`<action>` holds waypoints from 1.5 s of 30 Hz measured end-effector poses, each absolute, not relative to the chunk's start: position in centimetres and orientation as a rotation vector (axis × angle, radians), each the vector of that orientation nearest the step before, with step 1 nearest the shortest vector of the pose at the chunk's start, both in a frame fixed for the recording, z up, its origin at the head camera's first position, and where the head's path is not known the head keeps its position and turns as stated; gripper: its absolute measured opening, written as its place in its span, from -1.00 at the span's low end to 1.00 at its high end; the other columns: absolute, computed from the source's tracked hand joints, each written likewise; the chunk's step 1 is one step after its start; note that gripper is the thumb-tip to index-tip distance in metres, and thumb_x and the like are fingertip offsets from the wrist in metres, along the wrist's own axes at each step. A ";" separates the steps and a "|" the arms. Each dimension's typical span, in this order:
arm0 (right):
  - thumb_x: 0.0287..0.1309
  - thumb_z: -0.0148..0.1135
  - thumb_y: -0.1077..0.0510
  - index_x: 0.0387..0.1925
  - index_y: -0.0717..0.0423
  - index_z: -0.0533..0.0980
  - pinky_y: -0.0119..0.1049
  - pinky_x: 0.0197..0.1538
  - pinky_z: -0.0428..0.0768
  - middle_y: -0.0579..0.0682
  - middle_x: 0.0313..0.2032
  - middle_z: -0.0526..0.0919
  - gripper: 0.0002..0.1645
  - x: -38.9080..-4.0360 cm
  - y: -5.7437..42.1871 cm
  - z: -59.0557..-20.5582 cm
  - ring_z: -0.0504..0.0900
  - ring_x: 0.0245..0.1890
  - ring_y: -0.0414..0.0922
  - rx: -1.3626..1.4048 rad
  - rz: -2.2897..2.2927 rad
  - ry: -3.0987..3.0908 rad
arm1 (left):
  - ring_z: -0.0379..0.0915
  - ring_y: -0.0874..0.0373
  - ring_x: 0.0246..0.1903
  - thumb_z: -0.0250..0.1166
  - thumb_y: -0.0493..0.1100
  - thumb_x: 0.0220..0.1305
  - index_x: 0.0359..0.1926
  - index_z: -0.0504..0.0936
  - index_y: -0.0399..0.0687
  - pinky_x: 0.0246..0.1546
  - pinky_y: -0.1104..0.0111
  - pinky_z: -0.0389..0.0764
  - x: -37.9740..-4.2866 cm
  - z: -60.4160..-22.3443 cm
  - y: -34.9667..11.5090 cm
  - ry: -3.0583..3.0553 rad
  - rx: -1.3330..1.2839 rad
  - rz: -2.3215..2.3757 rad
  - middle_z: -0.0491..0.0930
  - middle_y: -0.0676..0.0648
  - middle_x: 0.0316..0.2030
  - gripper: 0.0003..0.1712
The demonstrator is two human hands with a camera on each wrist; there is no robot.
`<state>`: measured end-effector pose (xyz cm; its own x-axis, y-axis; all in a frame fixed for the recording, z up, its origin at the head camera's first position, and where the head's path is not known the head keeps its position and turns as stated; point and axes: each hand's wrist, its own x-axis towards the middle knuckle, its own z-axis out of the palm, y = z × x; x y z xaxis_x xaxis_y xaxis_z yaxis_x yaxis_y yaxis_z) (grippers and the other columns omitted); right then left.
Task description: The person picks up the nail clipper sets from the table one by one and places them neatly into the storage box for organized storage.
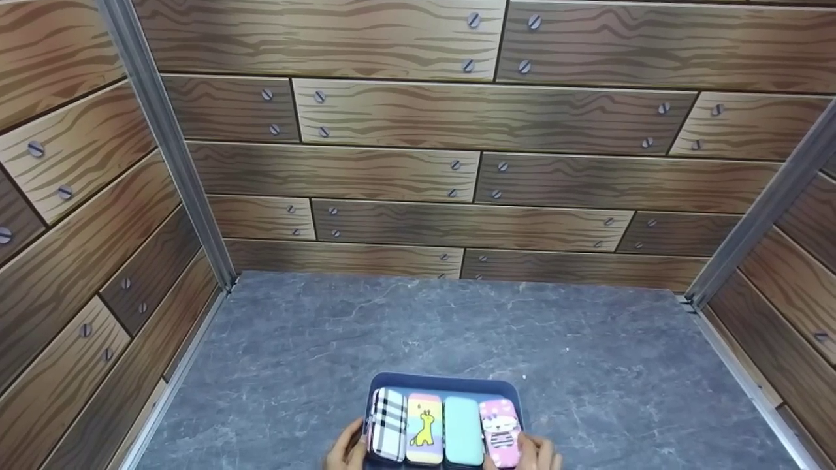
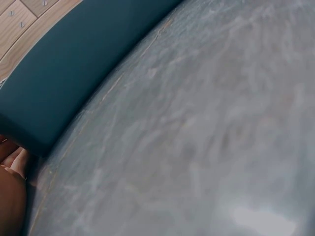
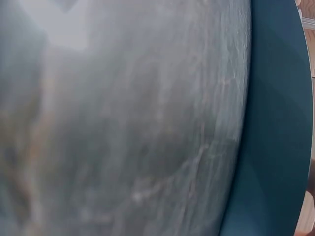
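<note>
A blue tray (image 1: 450,380) stands at the near edge of the head view, with several slim oblong cases side by side in it. From left to right come a black-and-white plaid case (image 1: 388,424), a pastel case with a yellow giraffe (image 1: 424,431), a plain mint case (image 1: 463,431) and a pink case with a cartoon animal (image 1: 500,421). The left hand (image 1: 346,447) grips the tray's left side. At the right end, thumb and fingers of the right hand (image 1: 537,452) pinch the lower part of the pink case, which leans slightly. Both wrist views mostly show the tray's outer wall (image 2: 64,73).
A grey marbled tabletop (image 1: 392,326) surrounds the tray. Wood-patterned panels (image 1: 392,170) rise at the back and both sides. Metal posts (image 1: 173,130) stand in the back corners, and metal strips (image 1: 751,385) edge the sides.
</note>
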<state>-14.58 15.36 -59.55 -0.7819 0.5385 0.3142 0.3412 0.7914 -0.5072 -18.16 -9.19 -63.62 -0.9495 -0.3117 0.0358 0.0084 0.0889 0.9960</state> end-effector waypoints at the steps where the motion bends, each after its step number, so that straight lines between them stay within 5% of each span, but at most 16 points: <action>1: -0.56 0.56 -0.20 -0.27 0.29 0.58 -0.01 -0.30 0.32 0.12 -0.25 0.43 -0.19 -14.5 15.3 -59.3 0.35 -0.28 0.09 -0.702 0.587 -2.574 | 0.58 0.24 -0.19 0.14 -0.42 0.19 0.02 0.54 -0.44 -0.16 0.56 0.54 -18.2 -63.7 -9.2 -2.130 0.294 -1.941 0.60 -0.36 -0.12 -0.65; 14: -0.45 0.44 -0.40 -0.06 0.30 0.51 0.20 -0.09 0.29 0.30 0.03 0.32 0.02 -14.6 16.3 -59.1 0.27 -0.01 0.29 -0.766 0.716 -2.794 | 0.58 -0.07 -0.13 0.13 -0.41 0.19 0.01 0.54 -0.46 -0.15 0.40 0.59 -18.4 -63.6 -9.1 -2.147 0.320 -1.934 0.60 -0.37 -0.12 -0.65; 21: -0.42 0.54 0.05 -0.07 0.23 0.54 0.19 -0.24 0.50 0.40 0.06 0.36 -0.27 -14.7 17.7 -62.4 0.46 -0.11 0.36 -0.054 0.654 -2.496 | 0.58 -0.01 -0.11 0.15 -0.41 0.19 0.04 0.54 -0.42 -0.14 0.52 0.55 -18.3 -63.3 -9.2 -2.166 0.325 -1.950 0.59 -0.35 -0.08 -0.64; 24: -0.41 0.54 0.09 -0.12 0.23 0.57 0.26 -0.26 0.51 0.39 0.05 0.41 -0.34 -15.0 18.3 -63.3 0.45 -0.09 0.44 0.170 0.580 -2.425 | 0.59 0.08 -0.13 0.15 -0.43 0.19 0.04 0.53 -0.44 -0.14 0.56 0.53 -18.2 -63.5 -9.3 -2.155 0.314 -1.955 0.58 -0.36 -0.07 -0.64; 28: -0.26 0.47 0.02 -0.10 0.23 0.59 0.28 -0.18 0.49 0.31 0.02 0.49 -0.40 -14.9 18.2 -63.0 0.41 -0.02 0.43 0.141 0.540 -2.529 | 0.58 0.14 -0.15 0.13 -0.42 0.20 0.04 0.53 -0.43 -0.14 0.55 0.54 -18.2 -63.4 -9.2 -2.152 0.340 -1.960 0.59 -0.35 -0.08 -0.64; 36: -0.40 0.49 0.09 -0.18 0.28 0.61 0.11 -0.10 0.49 0.37 -0.03 0.53 -0.40 -15.1 17.6 -63.7 0.42 -0.06 0.40 0.160 0.487 -2.419 | 0.44 -0.03 0.07 0.35 -0.16 0.12 0.25 0.39 -0.21 0.03 0.40 0.49 -18.0 -63.6 -9.5 -2.213 0.093 -1.967 0.45 -0.26 0.12 -0.34; 40: 0.03 0.26 -0.14 -0.22 0.34 0.61 -0.24 0.32 0.16 0.44 -0.08 0.52 -0.43 -15.7 17.8 -64.7 0.42 -0.12 0.43 0.263 0.492 -2.256 | 0.31 0.04 0.14 0.52 0.02 -0.11 0.29 0.37 0.06 0.11 0.34 0.40 -18.1 -64.3 -9.9 -2.323 -0.198 -1.707 0.33 -0.11 0.21 -0.11; 43: 0.26 -0.12 -0.33 -0.24 0.37 0.61 -0.56 0.35 -0.24 0.47 -0.11 0.51 -0.19 -16.0 17.9 -65.1 0.40 -0.15 0.45 0.295 0.489 -2.200 | 0.27 0.02 0.16 0.53 0.10 -0.17 0.28 0.39 0.16 0.10 0.25 0.41 -18.2 -64.6 -9.9 -2.375 -0.252 -1.596 0.29 -0.12 0.22 -0.09; 45: 0.28 -0.18 -0.35 -0.25 0.37 0.61 -0.55 0.35 -0.24 0.47 -0.12 0.52 -0.15 -16.1 18.0 -65.2 0.40 -0.15 0.44 0.300 0.479 -2.184 | 0.27 -0.03 0.16 0.53 0.13 -0.18 0.28 0.38 0.15 0.07 0.16 0.43 -18.1 -64.4 -9.8 -2.404 -0.236 -1.582 0.28 -0.16 0.22 -0.07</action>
<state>-16.11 17.96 -65.20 -0.6043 -0.0455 0.7955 -0.3742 0.8976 -0.2330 -18.10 -9.78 -64.43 -0.9547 -0.0036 0.2976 0.2718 0.3964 0.8769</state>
